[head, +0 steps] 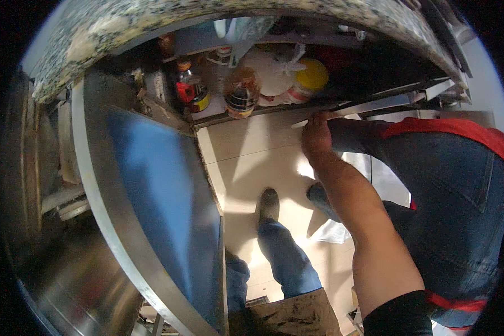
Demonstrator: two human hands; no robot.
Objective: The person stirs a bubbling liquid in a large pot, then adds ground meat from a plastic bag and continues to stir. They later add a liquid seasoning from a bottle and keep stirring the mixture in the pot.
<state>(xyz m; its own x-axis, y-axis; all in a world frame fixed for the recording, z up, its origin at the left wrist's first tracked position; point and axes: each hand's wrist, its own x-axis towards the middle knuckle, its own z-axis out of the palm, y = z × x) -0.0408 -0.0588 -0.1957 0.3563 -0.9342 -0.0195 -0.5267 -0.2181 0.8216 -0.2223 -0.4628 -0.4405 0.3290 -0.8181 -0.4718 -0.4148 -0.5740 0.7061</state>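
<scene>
My right hand (318, 138) reaches forward to the free edge of a cabinet door (374, 105) on the right, its fingers bent around that edge. Out of view is my left hand. In front of me is an open under-counter cabinet. On its floor (216, 90) stand a bottle with a red and yellow label (192, 90) and a bottle of dark liquid (240, 94). Beside them sit a white knotted plastic bag (273, 73) and a tub with a yellow lid (311, 75). The cabinet's right side lies in deep shadow.
A speckled granite countertop (109, 35) overhangs the cabinet. To my left stands an open door with a blue panel (164, 189). Another person in jeans (449, 185) bends close on my right. My shoe (269, 201) rests on the pale tiled floor (235, 168).
</scene>
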